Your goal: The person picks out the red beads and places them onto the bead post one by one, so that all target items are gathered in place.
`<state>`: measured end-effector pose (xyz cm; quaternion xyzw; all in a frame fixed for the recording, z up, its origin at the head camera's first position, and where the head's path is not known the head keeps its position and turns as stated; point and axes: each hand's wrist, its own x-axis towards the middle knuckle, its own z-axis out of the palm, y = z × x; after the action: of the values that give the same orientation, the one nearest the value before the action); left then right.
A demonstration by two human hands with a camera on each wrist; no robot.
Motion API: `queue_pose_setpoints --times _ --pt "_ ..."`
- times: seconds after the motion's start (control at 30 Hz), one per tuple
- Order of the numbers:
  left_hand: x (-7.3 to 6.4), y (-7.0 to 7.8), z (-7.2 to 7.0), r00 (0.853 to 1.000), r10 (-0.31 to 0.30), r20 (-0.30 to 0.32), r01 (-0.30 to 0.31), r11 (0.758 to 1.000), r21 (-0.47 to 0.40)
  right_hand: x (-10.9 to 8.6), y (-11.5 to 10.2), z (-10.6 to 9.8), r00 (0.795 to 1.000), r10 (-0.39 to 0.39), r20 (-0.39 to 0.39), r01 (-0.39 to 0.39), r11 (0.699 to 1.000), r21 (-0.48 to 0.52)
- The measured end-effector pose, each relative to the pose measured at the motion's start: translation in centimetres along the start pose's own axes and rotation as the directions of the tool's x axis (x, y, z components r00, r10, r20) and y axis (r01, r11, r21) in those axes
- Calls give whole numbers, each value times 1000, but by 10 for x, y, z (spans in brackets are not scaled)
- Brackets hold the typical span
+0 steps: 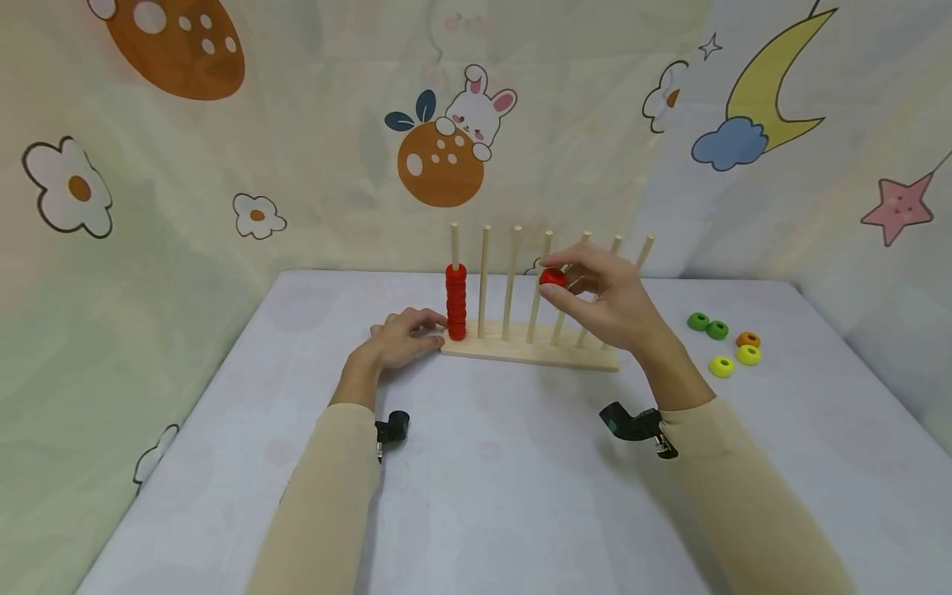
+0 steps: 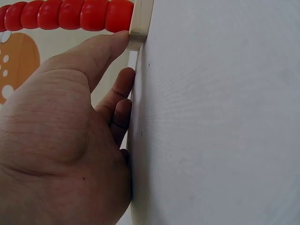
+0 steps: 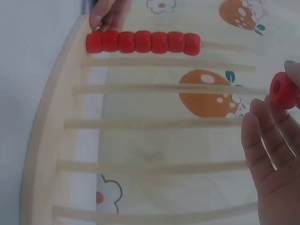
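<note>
A wooden peg rack (image 1: 530, 355) with a row of upright dowels stands on the table. Red beads (image 1: 457, 302) are stacked on its leftmost peg. At the rack's left end my left hand (image 1: 402, 337) rests on the table, thumb and index finger touching the base; the left wrist view shows the thumb (image 2: 110, 49) against the base's corner. My right hand (image 1: 606, 297) pinches one red bead (image 1: 553, 278) between thumb and fingertips, up in front of the middle pegs. In the right wrist view that bead (image 3: 282, 90) shows its hole, and its other fingers are extended.
Right of the rack lie loose beads: two green beads (image 1: 707, 326), an orange bead (image 1: 748, 339) and two yellow beads (image 1: 735, 360). A printed cloth (image 1: 335, 165) hangs behind the white table (image 1: 491, 479). A small dark camera (image 1: 630, 423) sits on each wrist.
</note>
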<state>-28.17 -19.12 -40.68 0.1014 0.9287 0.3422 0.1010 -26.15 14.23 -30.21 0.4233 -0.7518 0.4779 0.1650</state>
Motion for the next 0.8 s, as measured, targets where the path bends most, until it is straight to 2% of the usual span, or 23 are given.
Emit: queue_pose_setpoints --times 0.37,0.67,0.8 --pt "0 1 1 1000 5 -8 -5 1000 13 19 -7 24 1000 -6 -5 7 998 69" --pt "1 -1 0 1000 6 -7 -6 1000 12 28 -8 45 1000 4 -30 -1 994 105" --pt "1 -1 0 1000 5 -5 -5 1000 11 31 -7 51 999 -14 -47 19 992 122"
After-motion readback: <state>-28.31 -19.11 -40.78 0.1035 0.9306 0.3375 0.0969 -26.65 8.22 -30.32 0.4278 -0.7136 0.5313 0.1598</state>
